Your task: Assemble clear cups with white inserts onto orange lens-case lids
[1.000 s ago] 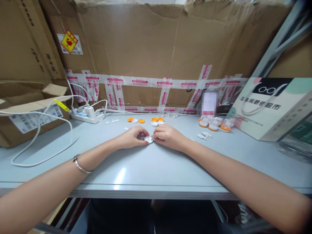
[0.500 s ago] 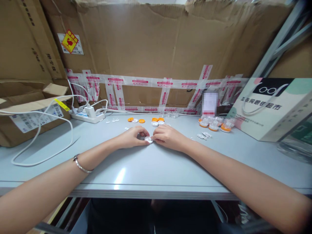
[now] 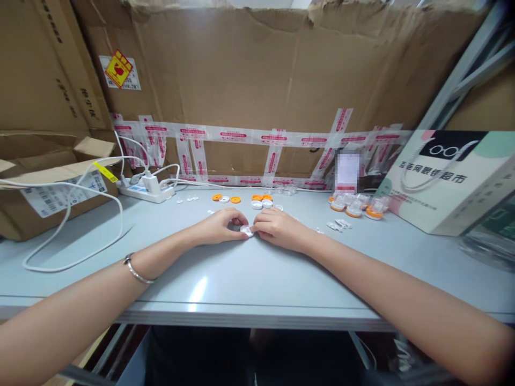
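Observation:
A small white round plastic part (image 3: 247,231) sits at the table surface between my two hands. My left hand (image 3: 225,225) grips its left side between thumb and fingers. From the right, my right hand (image 3: 277,229) has its fingertips pressed together at the part's right edge; whether they pinch something small there is hidden. Just beyond my hands lie white round parts (image 3: 256,205) in front of orange rings (image 3: 266,198). Farther left is another group, with an orange ring (image 3: 235,200) beside a white disc.
Clear domed pieces with orange bases (image 3: 374,213) cluster at the right, near a paper bag (image 3: 426,187). Small white pieces (image 3: 338,225) lie closer in. A power strip (image 3: 147,190) with looping white cable and an open carton (image 3: 48,187) stand left. Large cardboard (image 3: 241,69) closes the back.
The hands stay almost in place around the white part. The whole view has shifted slightly, with the scene appearing a little farther right.

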Demonstrator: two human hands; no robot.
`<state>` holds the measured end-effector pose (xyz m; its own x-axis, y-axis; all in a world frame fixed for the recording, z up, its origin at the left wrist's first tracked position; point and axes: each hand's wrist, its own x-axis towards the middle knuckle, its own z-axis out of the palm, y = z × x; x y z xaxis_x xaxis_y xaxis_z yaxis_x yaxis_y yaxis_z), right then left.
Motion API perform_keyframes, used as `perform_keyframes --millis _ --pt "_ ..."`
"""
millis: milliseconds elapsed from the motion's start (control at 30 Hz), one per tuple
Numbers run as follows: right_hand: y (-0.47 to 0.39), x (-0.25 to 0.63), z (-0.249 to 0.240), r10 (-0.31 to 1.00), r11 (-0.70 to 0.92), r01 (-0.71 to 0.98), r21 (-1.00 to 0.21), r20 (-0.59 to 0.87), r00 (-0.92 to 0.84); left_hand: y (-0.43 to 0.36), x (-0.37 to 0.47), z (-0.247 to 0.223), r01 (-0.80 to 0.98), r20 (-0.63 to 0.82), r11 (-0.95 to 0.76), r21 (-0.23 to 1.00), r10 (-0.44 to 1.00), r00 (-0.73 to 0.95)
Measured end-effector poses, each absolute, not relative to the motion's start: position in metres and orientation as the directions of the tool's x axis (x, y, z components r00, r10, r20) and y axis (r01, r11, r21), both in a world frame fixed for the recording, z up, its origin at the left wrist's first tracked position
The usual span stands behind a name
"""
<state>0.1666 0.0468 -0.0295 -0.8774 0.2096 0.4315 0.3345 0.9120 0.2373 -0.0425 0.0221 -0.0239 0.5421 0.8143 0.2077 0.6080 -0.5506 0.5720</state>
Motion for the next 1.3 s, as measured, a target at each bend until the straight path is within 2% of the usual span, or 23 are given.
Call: perform_keyframes --millis 233,400,567,733,1000,1300 --pt "0.044 0.167 -0.027 0.241 0.92 0.345 0.184 0.428 -0.871 0.019 -0.043 -0.022 0.607 0.2 -0.542 0.581 0.818 0.539" --pt "0.047 0.173 -0.016 0.277 0.918 0.389 0.081 0.572 -0.772 0.019 -0.044 -0.022 0.603 0.197 -0.535 0.592 0.822 0.535" --pt "0.056 0.192 0.0 0.449 0.815 0.574 -0.084 0.718 -0.532 0.018 -0.045 -0.023 0.604 0.204 -0.546 0.581 0.816 0.541" --pt "0.071 0.214 0.006 0.614 0.667 0.713 -0.216 0.701 -0.362 0.017 -0.046 -0.021 0.608 0.192 -0.524 0.596 0.829 0.526" --pt "0.079 0.212 -0.007 0.711 0.607 0.761 -0.228 0.584 -0.392 0.015 -0.043 -0.018 0.619 0.172 -0.508 0.599 0.837 0.52" --pt "0.074 0.201 -0.018 0.704 0.643 0.736 -0.212 0.542 -0.459 0.016 -0.047 -0.021 0.608 0.185 -0.526 0.594 0.825 0.534"
